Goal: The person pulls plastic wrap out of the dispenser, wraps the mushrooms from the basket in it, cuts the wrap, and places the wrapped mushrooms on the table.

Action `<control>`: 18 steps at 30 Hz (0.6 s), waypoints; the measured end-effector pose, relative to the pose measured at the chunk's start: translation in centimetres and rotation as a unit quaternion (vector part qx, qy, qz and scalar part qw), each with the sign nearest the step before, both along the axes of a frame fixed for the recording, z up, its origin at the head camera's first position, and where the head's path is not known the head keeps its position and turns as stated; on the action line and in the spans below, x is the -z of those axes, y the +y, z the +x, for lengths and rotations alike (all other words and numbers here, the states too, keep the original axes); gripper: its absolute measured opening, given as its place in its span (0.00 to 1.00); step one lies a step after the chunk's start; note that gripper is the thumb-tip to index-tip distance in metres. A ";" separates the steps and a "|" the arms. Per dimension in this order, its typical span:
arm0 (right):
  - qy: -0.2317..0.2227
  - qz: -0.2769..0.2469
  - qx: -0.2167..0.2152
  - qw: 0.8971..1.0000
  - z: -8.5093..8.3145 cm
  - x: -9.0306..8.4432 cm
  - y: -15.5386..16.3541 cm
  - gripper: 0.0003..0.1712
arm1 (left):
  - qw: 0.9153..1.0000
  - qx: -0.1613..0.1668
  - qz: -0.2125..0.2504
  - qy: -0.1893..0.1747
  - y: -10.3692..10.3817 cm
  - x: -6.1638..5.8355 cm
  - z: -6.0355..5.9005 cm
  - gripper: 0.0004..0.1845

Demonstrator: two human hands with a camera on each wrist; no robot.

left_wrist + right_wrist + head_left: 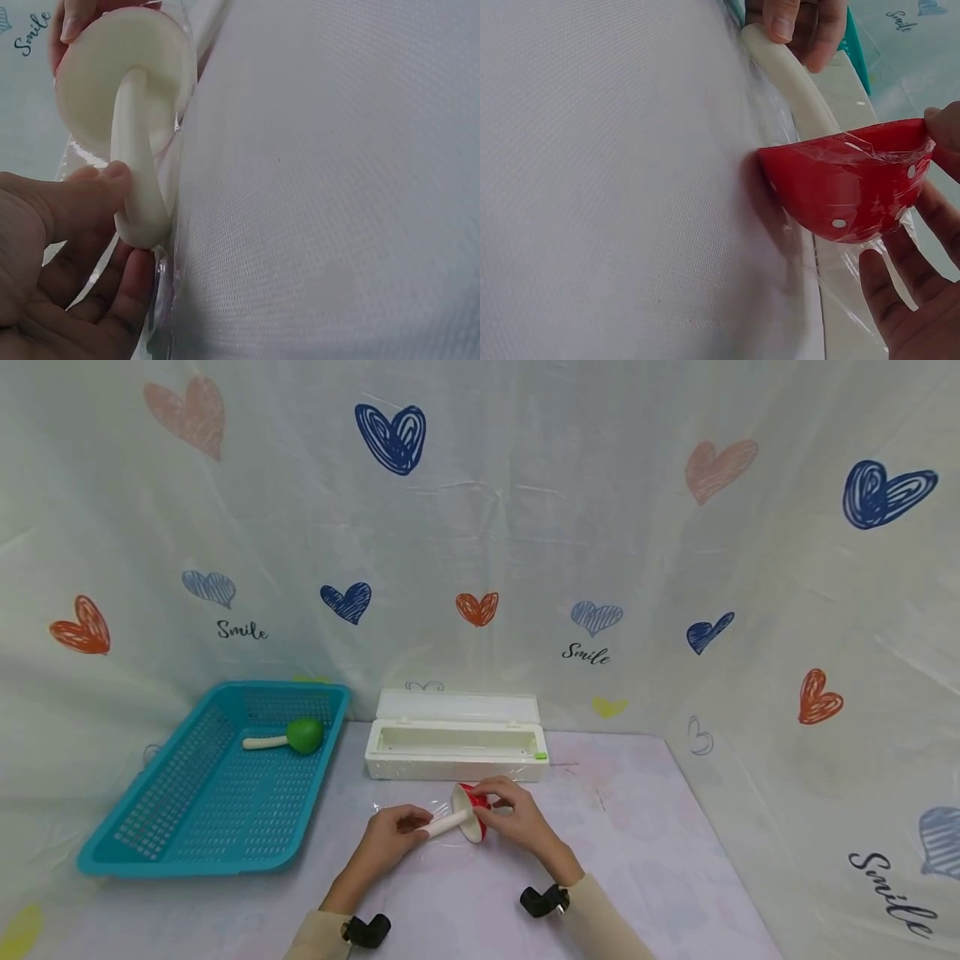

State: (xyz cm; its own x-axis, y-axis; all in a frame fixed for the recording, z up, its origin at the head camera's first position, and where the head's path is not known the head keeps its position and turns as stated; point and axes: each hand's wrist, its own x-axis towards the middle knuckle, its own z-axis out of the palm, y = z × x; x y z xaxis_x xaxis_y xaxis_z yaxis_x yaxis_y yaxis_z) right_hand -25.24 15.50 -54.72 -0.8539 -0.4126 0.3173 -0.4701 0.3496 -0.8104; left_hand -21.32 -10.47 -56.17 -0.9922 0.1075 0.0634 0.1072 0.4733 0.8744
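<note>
A toy mushroom (832,184), with a white-dotted red cap and a cream stem, lies tilted on its side between both hands. My left hand (387,842) pinches the stem (139,176) near its end, thumb on one side and fingers on the other. At the cap, my right hand (519,818) grips the rim with thumb and fingers, while other fingers spread behind the red dome. Clear plastic film (862,150) clings to part of the cap and also spreads beneath the mushroom on the table. The cap's top is hidden in the left wrist view.
Behind the hands stands a white box (457,768) with its lid (457,704) raised and a small green tab (541,756) at its right. To the left, a blue basket (296,839) holds a green-headed toy (305,737) with a cream handle. A heart-print curtain (510,543) backs the table.
</note>
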 end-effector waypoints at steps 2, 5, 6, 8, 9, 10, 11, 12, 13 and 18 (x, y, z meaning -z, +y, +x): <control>0.005 -0.005 0.001 1.000 0.0 -0.1 -0.2 0.16 | 1.000 -0.006 -0.006 0.001 -0.2 0.0 0.1 0.12; 0.007 -0.003 0.001 1.000 0.0 -0.3 -0.6 0.16 | 0.999 -0.025 -0.035 0.002 -0.6 -0.3 0.6 0.12; 0.006 -0.001 -0.001 1.000 0.1 -0.4 -0.6 0.16 | 0.998 -0.031 -0.046 0.003 -0.8 -0.4 0.8 0.13; 0.007 0.003 -0.005 1.000 0.1 -0.5 -0.7 0.16 | 0.996 -0.042 -0.074 0.002 -1.2 -0.7 1.3 0.13; 0.008 0.006 -0.005 1.000 0.1 -0.6 -0.8 0.16 | 0.995 -0.043 -0.086 0.000 -1.4 -0.8 1.5 0.13; 0.010 0.009 -0.004 1.000 0.0 -0.6 -0.8 0.16 | 0.994 -0.041 -0.098 -0.001 -1.6 -1.0 1.8 0.13; 0.011 0.011 -0.002 1.000 0.0 -0.7 -0.7 0.16 | 0.993 -0.035 -0.110 -0.004 -1.8 -1.1 2.0 0.13; 0.013 0.012 -0.001 1.000 0.0 -0.7 -0.7 0.16 | 0.992 -0.027 -0.121 -0.012 -2.0 -1.2 2.2 0.13; 0.013 0.014 0.000 1.000 0.0 -0.6 -0.7 0.16 | 0.991 -0.017 -0.132 -0.021 -2.2 -1.4 2.4 0.13; 0.004 0.019 -0.005 1.000 -0.3 -0.6 -0.4 0.15 | 0.981 0.020 -0.174 -0.084 -3.0 -2.2 3.3 0.13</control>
